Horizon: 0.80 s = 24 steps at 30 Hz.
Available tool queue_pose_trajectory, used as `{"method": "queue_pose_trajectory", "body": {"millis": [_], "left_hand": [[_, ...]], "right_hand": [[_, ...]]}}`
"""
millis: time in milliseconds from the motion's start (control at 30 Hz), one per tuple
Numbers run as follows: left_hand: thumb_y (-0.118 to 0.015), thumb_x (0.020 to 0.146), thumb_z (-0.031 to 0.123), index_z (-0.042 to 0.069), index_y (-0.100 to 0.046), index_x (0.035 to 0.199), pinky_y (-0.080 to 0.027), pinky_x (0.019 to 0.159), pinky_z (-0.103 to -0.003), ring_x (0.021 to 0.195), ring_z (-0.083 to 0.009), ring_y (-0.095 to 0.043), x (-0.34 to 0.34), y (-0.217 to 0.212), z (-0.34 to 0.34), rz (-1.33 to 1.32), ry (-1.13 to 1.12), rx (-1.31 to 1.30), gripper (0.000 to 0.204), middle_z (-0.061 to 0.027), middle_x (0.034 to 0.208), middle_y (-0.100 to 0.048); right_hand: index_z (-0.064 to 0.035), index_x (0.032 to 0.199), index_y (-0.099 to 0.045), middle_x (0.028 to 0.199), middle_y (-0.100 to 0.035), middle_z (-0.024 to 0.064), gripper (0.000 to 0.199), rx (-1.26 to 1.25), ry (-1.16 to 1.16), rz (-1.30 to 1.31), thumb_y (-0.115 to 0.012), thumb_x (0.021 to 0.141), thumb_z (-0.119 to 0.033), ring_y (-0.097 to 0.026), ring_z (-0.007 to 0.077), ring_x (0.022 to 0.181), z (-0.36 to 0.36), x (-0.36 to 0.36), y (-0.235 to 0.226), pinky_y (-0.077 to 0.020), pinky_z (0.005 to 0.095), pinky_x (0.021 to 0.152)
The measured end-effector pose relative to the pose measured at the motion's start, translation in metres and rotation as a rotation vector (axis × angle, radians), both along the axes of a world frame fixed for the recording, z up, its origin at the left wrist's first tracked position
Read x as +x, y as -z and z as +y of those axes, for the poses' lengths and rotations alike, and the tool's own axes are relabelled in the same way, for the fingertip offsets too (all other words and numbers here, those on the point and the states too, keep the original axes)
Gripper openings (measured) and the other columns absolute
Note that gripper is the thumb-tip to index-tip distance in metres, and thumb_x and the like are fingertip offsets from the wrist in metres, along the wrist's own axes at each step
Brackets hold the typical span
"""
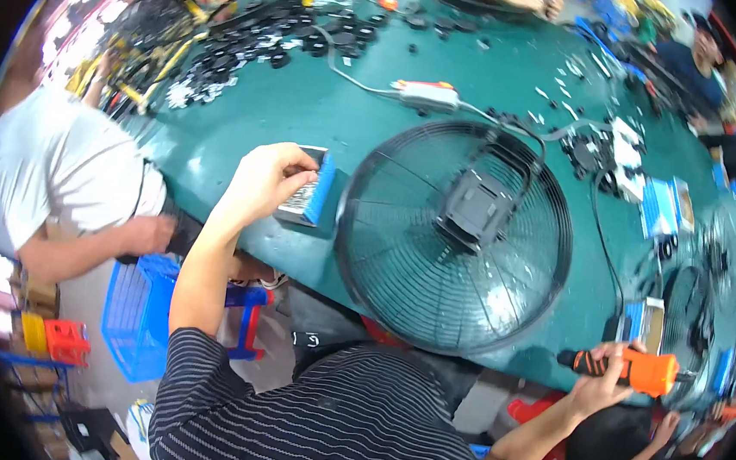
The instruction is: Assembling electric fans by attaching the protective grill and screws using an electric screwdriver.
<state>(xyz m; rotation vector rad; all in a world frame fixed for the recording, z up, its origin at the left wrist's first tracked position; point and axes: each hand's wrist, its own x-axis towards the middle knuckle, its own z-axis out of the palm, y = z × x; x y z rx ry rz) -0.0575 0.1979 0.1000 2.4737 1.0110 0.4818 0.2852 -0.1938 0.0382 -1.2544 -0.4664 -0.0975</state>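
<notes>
At the rim of a small blue box filled with small metal pieces that look like screws, my left hand has its thumb and fingers drawn together; whatever they pinch is too small to make out. My right hand is closed around an orange and black electric screwdriver, held out over the table's right front edge with its black nose toward the left. Between my hands lies a round black fan guard, with a dark motor housing at its middle and a cable leading off it.
The green table holds scattered black round parts, an inline white box on a grey cable, and blue cartons at right. A person in a white shirt sits at left. A blue basket stands below.
</notes>
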Motion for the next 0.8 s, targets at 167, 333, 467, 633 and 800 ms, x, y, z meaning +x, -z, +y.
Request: {"method": "queue_pose_trajectory", "body": {"millis": [167, 333, 467, 633, 800], "left_hand": [[-0.069, 0.086, -0.003, -0.002, -0.072, 0.097, -0.054, 0.066, -0.026, 0.078, -0.0156, -0.067, 0.104, 0.004, -0.091, -0.324, 0.584, -0.556, 0.012, -0.0121, 0.092, -0.070], [-0.074, 0.083, -0.002, 0.001, -0.073, 0.102, -0.050, 0.066, -0.024, 0.078, -0.0111, -0.064, 0.153, 0.018, -0.140, -0.367, 0.853, -0.751, 0.018, -0.0085, 0.093, -0.070], [-0.073, 0.084, -0.003, 0.001, -0.073, 0.102, -0.050, 0.065, -0.024, 0.077, -0.0117, -0.065, 0.167, 0.018, -0.153, -0.373, 0.918, -0.765, 0.019, -0.0097, 0.093, -0.071], [-0.073, 0.084, -0.003, 0.001, -0.073, 0.102, -0.050, 0.064, -0.024, 0.077, -0.0121, -0.065, 0.170, 0.018, -0.163, -0.369, 0.893, -0.790, 0.018, -0.0098, 0.092, -0.071], [-0.073, 0.084, -0.003, 0.001, -0.073, 0.102, -0.049, 0.061, -0.024, 0.075, -0.0115, -0.065, 0.174, 0.018, -0.165, -0.328, 0.913, -0.758, 0.019, -0.0089, 0.091, -0.071]], "right_hand": [[0.0006, 0.126, -0.043, 0.080, -0.047, 0.0056, 0.044, 0.626, -0.337, 0.076, -0.060, 0.089, -0.014, -0.048, 0.0145, 0.061, 0.028, -0.027, -0.053, -0.0431, 0.0310, 0.058], [-0.0037, 0.132, -0.042, 0.084, -0.051, 0.0067, 0.046, 0.850, -0.523, 0.114, -0.059, 0.093, -0.018, -0.052, 0.0173, 0.062, 0.028, -0.052, -0.083, -0.0456, 0.0349, 0.062], [-0.0063, 0.135, -0.041, 0.085, -0.052, 0.0069, 0.047, 0.759, -0.503, 0.050, -0.061, 0.093, -0.018, -0.056, 0.0192, 0.065, 0.013, -0.051, -0.077, -0.0460, 0.0360, 0.063], [-0.0063, 0.135, -0.042, 0.085, -0.052, 0.0070, 0.047, 0.751, -0.511, 0.055, -0.061, 0.093, -0.017, -0.056, 0.0196, 0.065, 0.006, -0.050, -0.074, -0.0462, 0.0362, 0.063], [-0.0062, 0.136, -0.041, 0.084, -0.052, 0.0071, 0.047, 0.729, -0.519, 0.025, -0.060, 0.094, -0.017, -0.057, 0.0202, 0.066, 0.002, -0.047, -0.071, -0.0475, 0.0367, 0.064]]}}
